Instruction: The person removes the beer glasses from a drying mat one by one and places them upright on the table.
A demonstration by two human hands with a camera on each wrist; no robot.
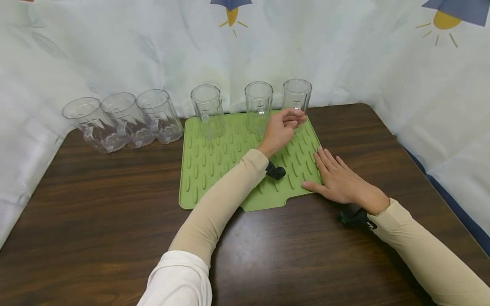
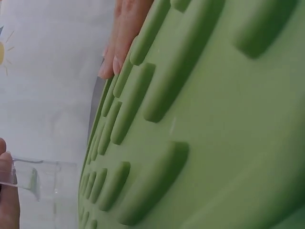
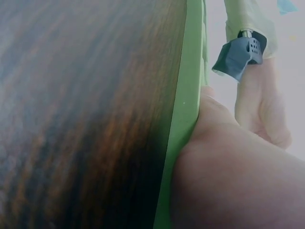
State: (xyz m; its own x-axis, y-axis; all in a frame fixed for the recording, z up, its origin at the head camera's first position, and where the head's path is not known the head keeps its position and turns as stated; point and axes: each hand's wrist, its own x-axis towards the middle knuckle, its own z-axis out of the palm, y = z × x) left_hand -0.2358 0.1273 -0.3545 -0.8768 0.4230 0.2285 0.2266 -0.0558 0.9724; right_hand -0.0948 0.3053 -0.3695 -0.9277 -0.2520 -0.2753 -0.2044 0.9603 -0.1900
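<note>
My left hand (image 1: 281, 129) reaches over the green drying mat (image 1: 214, 170) and grips the handle of the rightmost glass mug (image 1: 297, 89). In the left wrist view the fingers (image 2: 7, 191) curl at that clear handle. Two more mugs, a middle glass mug (image 1: 258, 104) and a left glass mug (image 1: 208, 110), stand upright on the back part of the mat. Flat with straight fingers, my right hand (image 1: 342, 180) rests along the mat's right edge. Its thumb touches the mat's front right corner, and the right wrist view shows the hand (image 3: 228, 176) against the green edge.
Three glass mugs stand in a row at the back left of the dark wooden table (image 1: 115, 221), the nearest to the mat being a glass mug (image 1: 162, 117). A white patterned curtain (image 1: 134, 55) hangs behind the table. The mat's front edge has a notch.
</note>
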